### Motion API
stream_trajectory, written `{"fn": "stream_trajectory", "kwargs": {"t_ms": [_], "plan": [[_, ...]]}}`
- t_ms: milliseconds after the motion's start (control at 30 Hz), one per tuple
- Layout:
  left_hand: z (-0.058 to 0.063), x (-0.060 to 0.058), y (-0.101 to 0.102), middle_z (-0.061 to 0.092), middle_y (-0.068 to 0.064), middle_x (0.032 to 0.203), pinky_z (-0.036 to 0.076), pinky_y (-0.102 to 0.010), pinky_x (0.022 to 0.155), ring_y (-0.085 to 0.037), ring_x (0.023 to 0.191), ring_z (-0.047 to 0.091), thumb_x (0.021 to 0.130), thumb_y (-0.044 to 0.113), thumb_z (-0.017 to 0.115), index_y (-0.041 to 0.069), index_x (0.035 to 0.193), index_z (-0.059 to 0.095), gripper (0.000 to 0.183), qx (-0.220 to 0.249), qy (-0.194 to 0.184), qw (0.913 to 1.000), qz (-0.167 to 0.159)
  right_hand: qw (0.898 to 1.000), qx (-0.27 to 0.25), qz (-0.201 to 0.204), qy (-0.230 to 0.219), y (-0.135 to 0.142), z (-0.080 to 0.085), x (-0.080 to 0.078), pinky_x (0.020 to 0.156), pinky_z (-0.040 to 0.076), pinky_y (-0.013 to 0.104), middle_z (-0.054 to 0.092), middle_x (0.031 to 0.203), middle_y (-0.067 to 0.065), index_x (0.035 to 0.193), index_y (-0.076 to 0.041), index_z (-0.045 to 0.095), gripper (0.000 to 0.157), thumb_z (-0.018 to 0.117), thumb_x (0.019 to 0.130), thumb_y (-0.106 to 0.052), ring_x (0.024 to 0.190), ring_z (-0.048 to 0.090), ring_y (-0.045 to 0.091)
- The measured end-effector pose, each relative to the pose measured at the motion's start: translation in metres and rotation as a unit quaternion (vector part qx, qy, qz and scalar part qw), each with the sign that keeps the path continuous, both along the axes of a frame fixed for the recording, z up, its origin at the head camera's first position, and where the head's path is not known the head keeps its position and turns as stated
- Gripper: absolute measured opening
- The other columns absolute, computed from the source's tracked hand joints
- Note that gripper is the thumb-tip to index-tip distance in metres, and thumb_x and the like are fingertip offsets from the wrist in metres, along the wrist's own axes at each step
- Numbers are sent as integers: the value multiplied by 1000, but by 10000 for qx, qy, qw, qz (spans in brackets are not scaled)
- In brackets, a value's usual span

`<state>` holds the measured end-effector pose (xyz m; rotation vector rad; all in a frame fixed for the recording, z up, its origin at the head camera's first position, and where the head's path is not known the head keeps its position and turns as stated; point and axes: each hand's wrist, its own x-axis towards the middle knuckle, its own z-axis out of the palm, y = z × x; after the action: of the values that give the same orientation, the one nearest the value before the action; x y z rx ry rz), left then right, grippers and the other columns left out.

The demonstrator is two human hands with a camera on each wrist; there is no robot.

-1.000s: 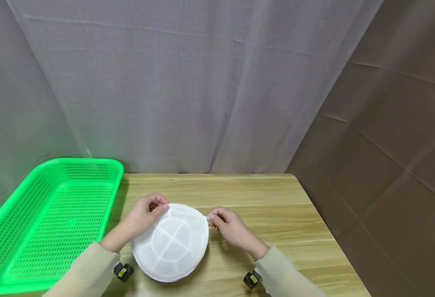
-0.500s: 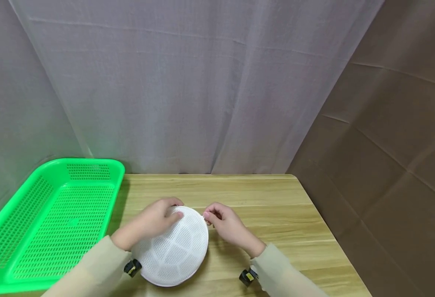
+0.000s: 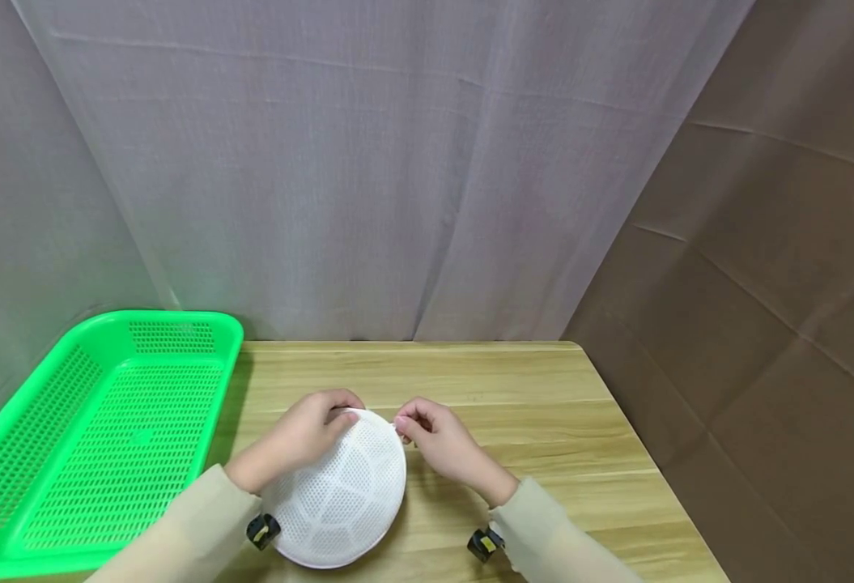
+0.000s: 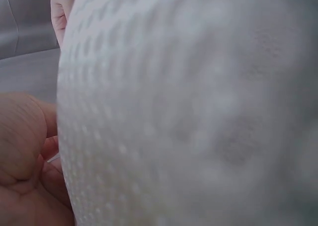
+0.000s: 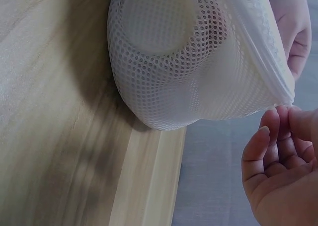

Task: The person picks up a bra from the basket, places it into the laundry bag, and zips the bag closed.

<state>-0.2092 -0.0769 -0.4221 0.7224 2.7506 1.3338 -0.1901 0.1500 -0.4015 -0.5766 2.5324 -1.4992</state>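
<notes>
Two hanging cloths: one grey curtain (image 3: 325, 162) across the back and left, one brown sheet (image 3: 776, 283), marked with fold lines, down the right. One table (image 3: 528, 372), pale wood with streaked grain, rounded at its far right corner. One basket (image 3: 135, 437), bright green, oblong with rounded corners, floor and walls slotted, standing at the left. One bag (image 3: 346, 486), white mesh, its round face divided by paler strips; located over the near part of the table, right of the basket, between the hands. One rounded pale form (image 5: 156, 25) showing through the mesh; what it is cannot be told. One left hand (image 3: 303, 433), thumb on the bag's upper face, fingers bent behind the rim, gripping. One right hand (image 3: 448, 445), thumb and fingertips pinching the bag's edge at the end of a white zip (image 5: 266, 49). Two small black boxes (image 3: 263, 531), yellow-patched, one at each wrist.
</notes>
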Motion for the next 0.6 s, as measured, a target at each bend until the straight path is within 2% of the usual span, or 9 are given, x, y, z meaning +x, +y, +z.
{"fn": "stream_trajectory", "kwargs": {"t_ms": [300, 467, 600], "plan": [[0, -1, -3, 67, 4, 94, 50, -38, 85, -14, 94, 62, 94, 7, 62, 14, 96, 68, 10, 201, -189, 9995, 143, 10000, -82, -30, -45, 7, -36, -16, 61, 46, 23, 62, 81, 1, 93, -10, 64, 9, 57, 98, -14, 76, 58, 22], [-1, -1, -4, 67, 3, 95, 50, -38, 84, -14, 93, 62, 94, 8, 62, 14, 97, 68, 9, 233, -199, 9994, 152, 9999, -157, -10, 6, 8, -40, -18, 61, 46, 24, 61, 78, 0, 90, -12, 63, 10, 58, 97, -17, 76, 59, 28], [0, 0, -4, 67, 3, 95, 50, -39, 84, -14, 94, 62, 93, 8, 63, 13, 96, 68, 9, 246, -196, 9994, 169, 9999, -144, 18, 85, 8, -40, -17, 61, 46, 24, 61, 78, 0, 89, -12, 63, 11, 59, 97, -18, 74, 59, 23]]}}
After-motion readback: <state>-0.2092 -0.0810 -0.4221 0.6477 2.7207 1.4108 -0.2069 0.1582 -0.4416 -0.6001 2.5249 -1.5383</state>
